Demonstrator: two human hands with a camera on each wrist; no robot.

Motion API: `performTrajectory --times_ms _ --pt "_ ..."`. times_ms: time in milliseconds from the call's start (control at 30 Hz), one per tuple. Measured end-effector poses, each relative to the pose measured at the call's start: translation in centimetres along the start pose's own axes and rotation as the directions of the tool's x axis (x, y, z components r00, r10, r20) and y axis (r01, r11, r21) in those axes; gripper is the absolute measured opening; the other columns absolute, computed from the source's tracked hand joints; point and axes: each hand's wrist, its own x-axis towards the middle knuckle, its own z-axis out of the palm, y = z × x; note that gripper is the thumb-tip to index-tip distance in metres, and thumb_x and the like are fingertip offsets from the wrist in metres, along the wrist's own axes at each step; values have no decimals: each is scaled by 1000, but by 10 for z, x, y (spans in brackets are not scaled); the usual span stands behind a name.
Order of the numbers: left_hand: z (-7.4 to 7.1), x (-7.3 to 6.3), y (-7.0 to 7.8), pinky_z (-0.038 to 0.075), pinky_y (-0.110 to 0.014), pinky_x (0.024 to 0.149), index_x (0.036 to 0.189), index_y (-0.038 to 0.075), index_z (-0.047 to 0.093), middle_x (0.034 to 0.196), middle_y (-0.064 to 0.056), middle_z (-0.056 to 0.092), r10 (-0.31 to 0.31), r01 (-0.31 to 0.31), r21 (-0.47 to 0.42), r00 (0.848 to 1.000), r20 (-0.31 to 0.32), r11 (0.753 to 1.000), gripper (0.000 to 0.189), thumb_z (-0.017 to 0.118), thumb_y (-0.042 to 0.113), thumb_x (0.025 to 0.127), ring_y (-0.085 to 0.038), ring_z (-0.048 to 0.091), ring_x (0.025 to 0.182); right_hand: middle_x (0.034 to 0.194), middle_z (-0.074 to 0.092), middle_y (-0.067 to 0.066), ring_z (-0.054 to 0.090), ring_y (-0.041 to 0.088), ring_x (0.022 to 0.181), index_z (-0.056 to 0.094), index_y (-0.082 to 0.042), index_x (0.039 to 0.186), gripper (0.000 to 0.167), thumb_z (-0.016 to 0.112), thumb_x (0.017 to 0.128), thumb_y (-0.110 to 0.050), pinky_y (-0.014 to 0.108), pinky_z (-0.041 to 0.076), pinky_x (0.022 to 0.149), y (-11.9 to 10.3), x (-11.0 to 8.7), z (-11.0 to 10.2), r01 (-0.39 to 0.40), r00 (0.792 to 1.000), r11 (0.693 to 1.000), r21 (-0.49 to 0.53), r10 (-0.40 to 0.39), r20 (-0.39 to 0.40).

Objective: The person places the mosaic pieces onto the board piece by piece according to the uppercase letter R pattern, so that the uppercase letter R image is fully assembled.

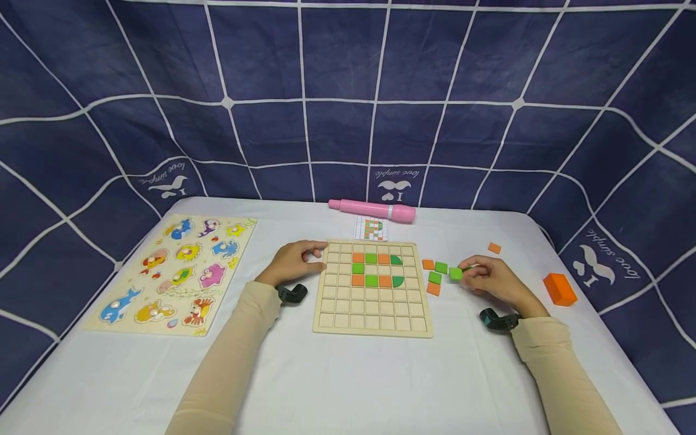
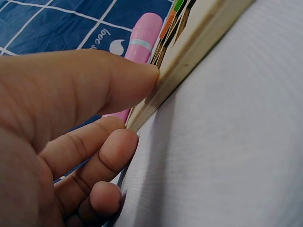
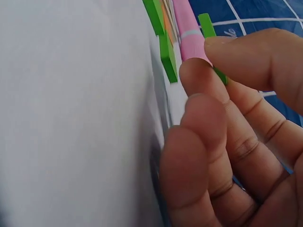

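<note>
A square wooden grid board [image 1: 375, 308] lies flat at the middle of the table, with orange and green tiles and two dark green rounded pieces [image 1: 398, 281] in its upper cells. My left hand [image 1: 293, 261] is at its left edge; in the left wrist view the thumb [image 2: 135, 85] touches the rim and the fingertips sit near the corner. To the right of the board, my right hand [image 1: 497, 281] pinches a green tile [image 3: 207, 24] between thumb and fingers. Beneath it, another green tile [image 1: 455, 275] lies near several loose green and orange tiles [image 1: 433, 289].
Behind the board lie a small pattern card [image 1: 373, 228] and a pink pen-like stick [image 1: 370, 209]. A sea-animal puzzle board [image 1: 179, 272] is on the left. At the right are a single orange tile [image 1: 494, 248] and an orange block [image 1: 560, 289]. Dark blue cloth [image 1: 348, 133] hangs behind the table.
</note>
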Motion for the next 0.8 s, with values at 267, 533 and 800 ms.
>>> performTrajectory --times_ms 267,533,800 --pt "0 0 -1 37 -35 76 146 10 69 101 3 66 5 -4 -1 1000 1 1000 60 83 29 91 -16 47 80 95 77 9 62 10 70 63 13 129 37 75 97 -2 24 54 63 -11 11 11 -23 1000 1000 -7 23 11" --pt "-1 -1 -2 37 -35 76 147 11 69 102 2 66 1 -1 4 1000 1 1000 61 82 29 91 -16 47 80 95 78 10 60 10 69 64 12 129 38 76 96 -3 25 52 63 -22 27 27 -15 999 1000 17 14 49" --pt "0 0 -1 38 -34 78 148 12 68 102 3 65 -14 14 5 1000 4 1000 61 82 29 91 -16 48 81 93 77 13 57 12 67 64 13 126 34 74 96 1 25 49 63 -33 41 44 29 994 998 64 -35 99"
